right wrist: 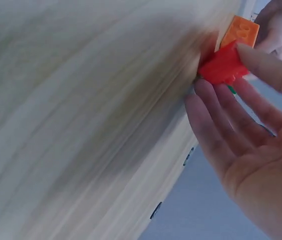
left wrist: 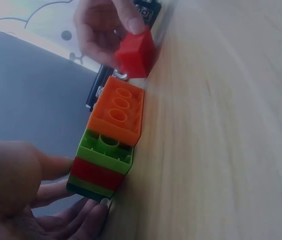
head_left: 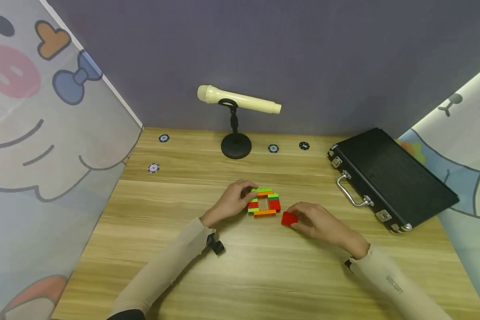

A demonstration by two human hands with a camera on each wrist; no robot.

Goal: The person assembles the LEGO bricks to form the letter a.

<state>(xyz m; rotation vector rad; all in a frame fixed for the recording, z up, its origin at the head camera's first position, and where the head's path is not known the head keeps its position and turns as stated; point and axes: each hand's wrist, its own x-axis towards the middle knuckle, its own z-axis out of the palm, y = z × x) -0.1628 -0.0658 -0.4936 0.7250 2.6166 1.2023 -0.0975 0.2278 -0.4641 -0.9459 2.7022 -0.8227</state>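
Observation:
A square ring of toy building blocks (head_left: 275,205), in green, red and orange with an open middle, lies on the wooden table. My left hand (head_left: 233,199) holds its left side, thumb on one face and fingers round the back. In the left wrist view, the orange block (left wrist: 115,111) shows hollow tubes on its exposed side, beside a stack of green and red blocks (left wrist: 100,172). Just right of the ring, my right hand (head_left: 317,222) pinches a red block (head_left: 289,218) between thumb and fingers, low over the table. The red block is apart from the ring.
A black case (head_left: 400,178) with a metal handle lies at the right. Behind the ring, a cream microphone (head_left: 244,100) rests on a black stand (head_left: 236,146). Several poker chips, including a black one (head_left: 304,146), are scattered towards the back wall.

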